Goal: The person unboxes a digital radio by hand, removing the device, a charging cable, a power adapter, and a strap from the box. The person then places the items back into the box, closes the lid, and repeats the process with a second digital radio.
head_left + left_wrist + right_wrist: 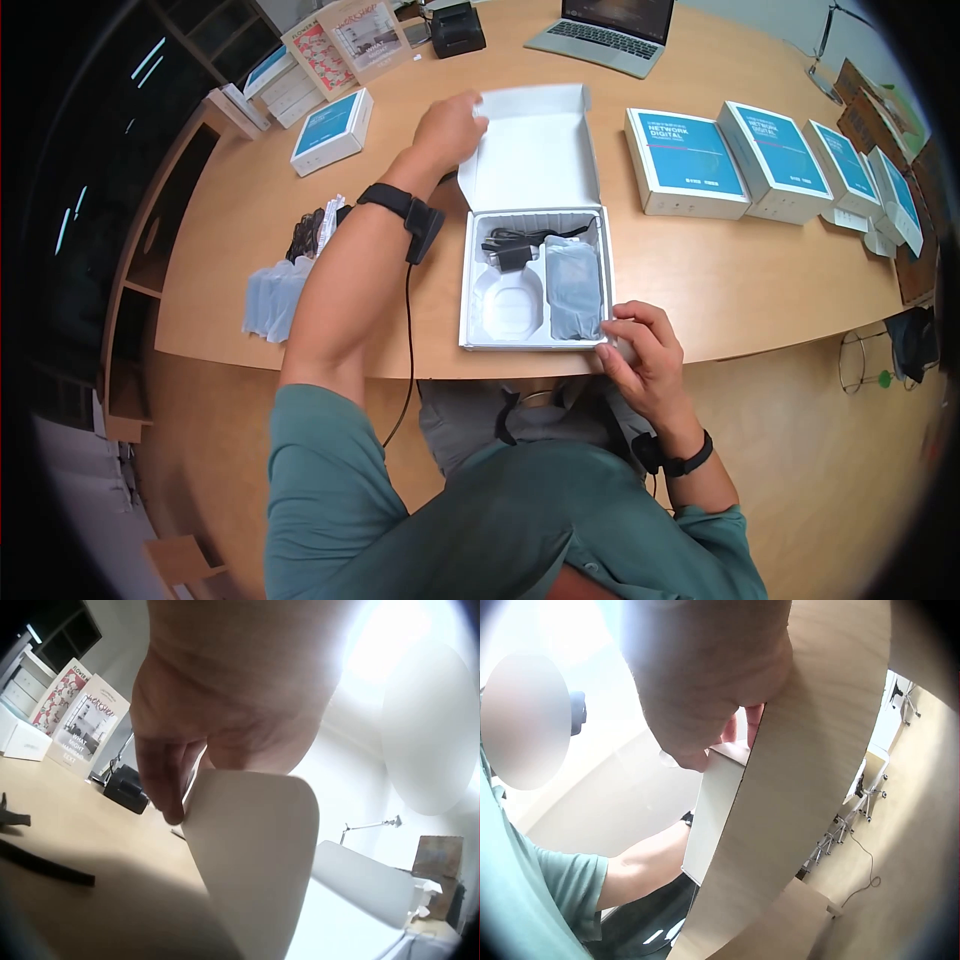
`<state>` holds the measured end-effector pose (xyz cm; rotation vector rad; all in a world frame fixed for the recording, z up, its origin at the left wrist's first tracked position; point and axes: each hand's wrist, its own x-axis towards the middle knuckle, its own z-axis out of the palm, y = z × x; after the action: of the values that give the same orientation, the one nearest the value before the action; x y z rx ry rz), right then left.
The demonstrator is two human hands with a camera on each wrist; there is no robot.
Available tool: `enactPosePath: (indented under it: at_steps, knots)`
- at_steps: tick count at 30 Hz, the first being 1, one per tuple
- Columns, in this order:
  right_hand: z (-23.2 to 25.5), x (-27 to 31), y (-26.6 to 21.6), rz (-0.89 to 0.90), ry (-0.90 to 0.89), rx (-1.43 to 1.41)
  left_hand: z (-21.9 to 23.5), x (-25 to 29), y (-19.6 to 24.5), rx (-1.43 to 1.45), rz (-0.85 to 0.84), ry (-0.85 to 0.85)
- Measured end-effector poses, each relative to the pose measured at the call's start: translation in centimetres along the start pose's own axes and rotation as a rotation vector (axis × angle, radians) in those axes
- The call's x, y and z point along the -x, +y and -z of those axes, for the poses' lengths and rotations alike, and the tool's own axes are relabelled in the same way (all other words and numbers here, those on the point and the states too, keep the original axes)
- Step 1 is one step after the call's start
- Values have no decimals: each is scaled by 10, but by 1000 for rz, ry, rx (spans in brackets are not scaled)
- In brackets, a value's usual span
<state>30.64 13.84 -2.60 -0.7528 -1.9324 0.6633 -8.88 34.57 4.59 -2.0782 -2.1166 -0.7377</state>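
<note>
An open white box (pixel 466 300) sits at the table's front edge, its lid (pixel 530 150) raised at the back. Inside lie a black adapter with cable (pixel 515 257) on the left and a device in a translucent sleeve (pixel 574 285) on the right; a moulded recess (pixel 510 305) below the adapter is bare. My left hand (pixel 450 128) pinches the lid's upper left side; in the left wrist view that hand (pixel 217 712) has fingers and thumb on either side of a white flap (pixel 251 847). My right hand (pixel 648 362) grips the box's front right corner, also seen in the right wrist view (pixel 712 690).
Blue-and-white boxes (pixel 690 160) stand in a row at the right, another box (pixel 332 130) at the back left. Translucent sleeves (pixel 272 300) and bundled cables (pixel 305 236) lie beside my left forearm. A laptop (pixel 605 45) and a black device (pixel 457 30) stand behind.
</note>
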Motion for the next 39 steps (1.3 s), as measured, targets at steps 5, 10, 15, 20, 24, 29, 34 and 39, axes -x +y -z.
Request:
enactPosePath:
  at_steps: [5,10,15,20,24,29,34,39]
  knots:
    - [0,-1,1,0,-5,-4,-12,3,-8,-45,136,-342]
    - [-1,-1,1,14,3,21,-12,10,-19,-13,147,-319]
    - [11,23,-1,115,99,-1,-5,14,-19,97,128,-195]
    - [19,108,30,85,-91,20,7,22,-16,132,106,-206]
    - [23,194,75,-15,-509,209,11,27,-8,105,96,-252]
    - [27,212,68,-117,-637,227,14,32,-1,92,142,-283]
    - [20,201,62,-219,-790,314,15,35,3,97,140,-300]
    - [8,209,67,-235,-826,405,31,45,16,86,165,-335]
